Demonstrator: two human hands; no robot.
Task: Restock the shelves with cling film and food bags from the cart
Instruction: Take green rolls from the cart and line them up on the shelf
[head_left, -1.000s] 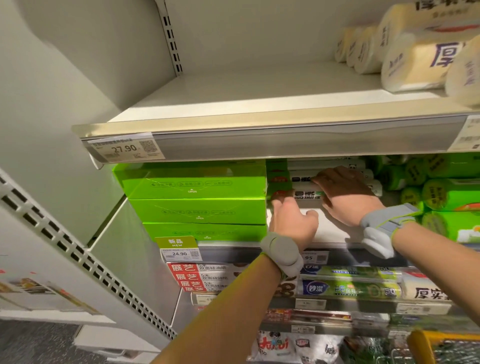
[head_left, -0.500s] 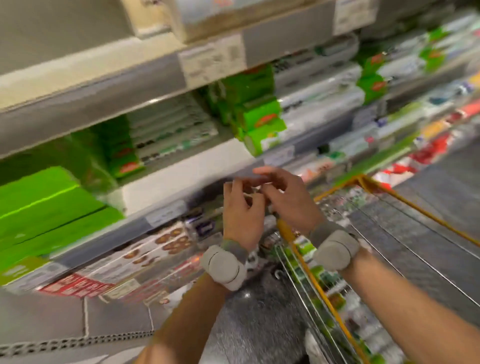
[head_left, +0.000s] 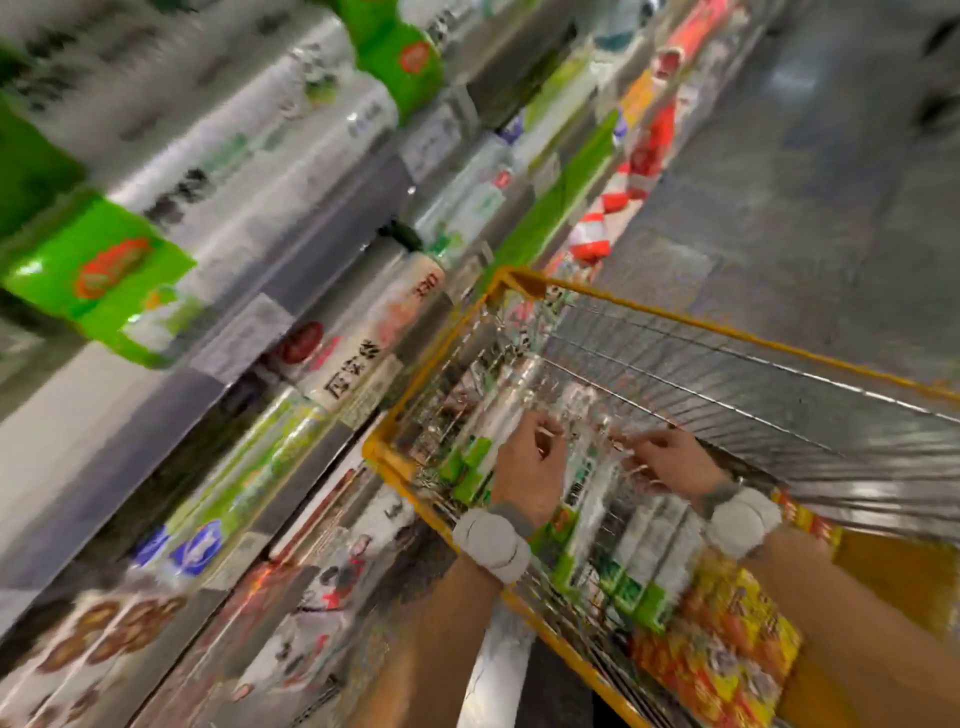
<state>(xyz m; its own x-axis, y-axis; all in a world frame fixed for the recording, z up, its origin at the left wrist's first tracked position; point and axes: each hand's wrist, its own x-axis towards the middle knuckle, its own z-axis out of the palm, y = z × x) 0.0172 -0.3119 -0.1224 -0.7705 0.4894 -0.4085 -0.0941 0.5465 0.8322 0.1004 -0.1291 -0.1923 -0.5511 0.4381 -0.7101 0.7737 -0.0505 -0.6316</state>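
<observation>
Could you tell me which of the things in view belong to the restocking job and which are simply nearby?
Part of the job:
- cart, yellow-framed wire basket
- green-and-white rolls inside the cart
- shelves on the left
- left hand and right hand, over the cart

Just nearby:
- red-and-yellow packs at the cart's near end
- red-and-white packs low down the aisle
- grey floor

Metal wire cart (head_left: 727, 332), glossy film rolls (head_left: 639, 540)

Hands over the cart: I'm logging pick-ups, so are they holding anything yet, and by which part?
Too blurred to tell: left hand and right hand hover over the cart.
</observation>
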